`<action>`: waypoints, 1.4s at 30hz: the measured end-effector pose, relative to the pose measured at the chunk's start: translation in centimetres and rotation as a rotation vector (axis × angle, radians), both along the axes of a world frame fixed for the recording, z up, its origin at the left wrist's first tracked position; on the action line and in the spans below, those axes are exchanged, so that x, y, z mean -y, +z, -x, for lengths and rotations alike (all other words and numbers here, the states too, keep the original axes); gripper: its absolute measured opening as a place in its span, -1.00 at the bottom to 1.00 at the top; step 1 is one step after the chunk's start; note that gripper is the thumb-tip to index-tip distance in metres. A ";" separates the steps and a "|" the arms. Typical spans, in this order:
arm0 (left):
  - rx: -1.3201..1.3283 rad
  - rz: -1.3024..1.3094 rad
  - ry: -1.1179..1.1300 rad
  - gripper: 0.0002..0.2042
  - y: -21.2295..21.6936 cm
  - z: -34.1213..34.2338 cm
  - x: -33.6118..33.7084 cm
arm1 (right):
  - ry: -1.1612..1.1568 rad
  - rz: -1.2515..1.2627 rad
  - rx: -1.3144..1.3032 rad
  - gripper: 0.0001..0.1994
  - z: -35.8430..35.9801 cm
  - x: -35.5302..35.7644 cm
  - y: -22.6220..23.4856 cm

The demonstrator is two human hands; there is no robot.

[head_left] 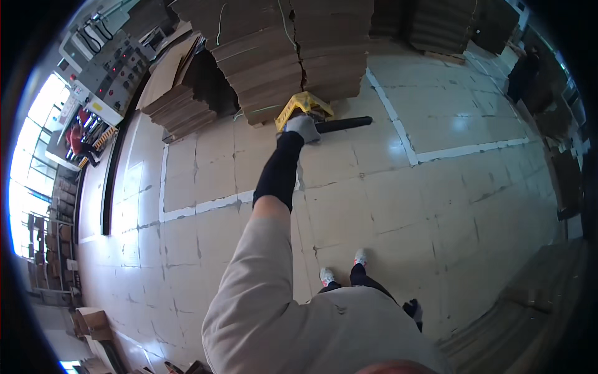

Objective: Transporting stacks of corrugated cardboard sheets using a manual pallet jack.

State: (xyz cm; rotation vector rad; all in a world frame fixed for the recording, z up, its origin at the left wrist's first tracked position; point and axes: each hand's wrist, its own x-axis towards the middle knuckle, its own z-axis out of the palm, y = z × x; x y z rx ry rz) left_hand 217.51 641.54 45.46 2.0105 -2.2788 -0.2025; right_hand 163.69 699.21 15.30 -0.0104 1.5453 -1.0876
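1. The left hand, in a pale grey glove, is curled around the left part of a long black bar handle; the right hand hangs beside the body, too dark to tell how its fingers stand.
2. The yellow metal pallet truck stands at the foot of a tall brown cardboard stack; whether its forks reach underneath cannot be seen.
3. A one-sided grip could swing the handle askew under a hard pull.
4. If the truck carries the stack, a jerk could shift loose sheets, as only thin green straps show on it.
5. A sideways swing could catch the lower brown cardboard stack just beside it.
6. Counted: one truck, one handle, two columns in the tall stack, one lower stack at its left, two white shoes, and one co-worker in red far left; the sheets are too many to count.
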 end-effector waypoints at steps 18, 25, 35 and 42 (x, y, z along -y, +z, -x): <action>0.070 -0.128 0.010 -0.70 -8.0 5.8 -7.1 | 0.072 -0.152 -0.055 -0.68 0.2 6.1 2.5; 0.105 -0.103 -0.029 -0.64 -8.5 6.7 -6.3 | -0.014 -0.136 -0.045 -0.65 0.5 2.4 2.0; 0.186 -0.009 0.037 -0.59 -3.5 3.1 0.2 | -0.230 -0.220 0.083 -0.67 1.6 -0.7 -1.9; 0.242 0.010 0.109 -0.61 2.9 3.8 4.5 | -0.208 -0.161 0.074 -0.67 3.6 4.0 -2.4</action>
